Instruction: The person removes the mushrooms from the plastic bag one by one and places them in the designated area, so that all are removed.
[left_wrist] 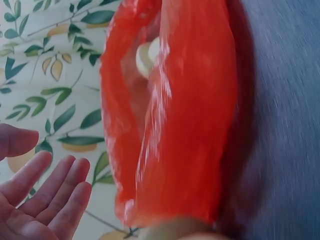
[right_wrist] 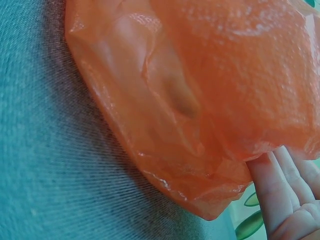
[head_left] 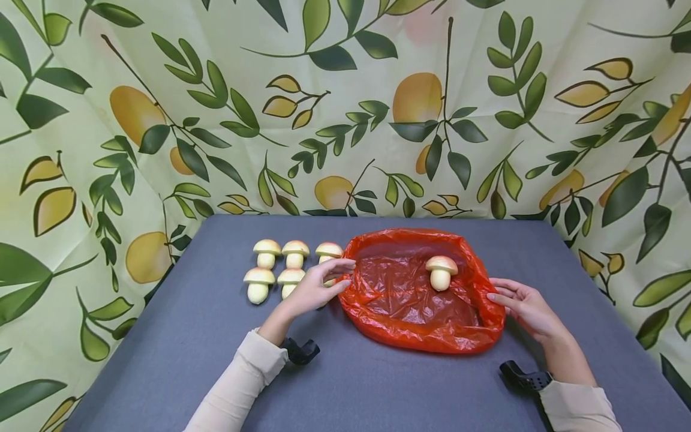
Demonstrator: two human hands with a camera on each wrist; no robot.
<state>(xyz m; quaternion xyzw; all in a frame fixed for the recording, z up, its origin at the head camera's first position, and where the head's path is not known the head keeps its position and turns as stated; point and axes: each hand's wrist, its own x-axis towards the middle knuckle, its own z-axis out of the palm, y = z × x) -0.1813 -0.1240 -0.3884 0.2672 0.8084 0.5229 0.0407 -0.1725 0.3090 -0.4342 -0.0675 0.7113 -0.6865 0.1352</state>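
A red plastic bag (head_left: pixel 421 339) lies wide open on the table, its rim rolled into an oval. One toy mushroom (head_left: pixel 441 273), pale-stemmed with a pinkish-topped cap, is inside; the left wrist view shows part of a mushroom (left_wrist: pixel 145 60) through the opening. My left hand (head_left: pixel 318 285) hovers at the bag's left rim with fingers extended, and nothing lies between them. At the right side, my right hand (head_left: pixel 526 306) touches the bag with fairly straight fingers. Their tips are partly hidden behind the red plastic (right_wrist: pixel 215 115) in the right wrist view.
Left of the bag, several more toy mushrooms (head_left: pixel 258 285) stand in two rows, some partly covered by my left hand. The grey table (head_left: pixel 178 336) meets a leaf-and-fruit patterned cloth (head_left: pixel 345 120) at its back and sides.
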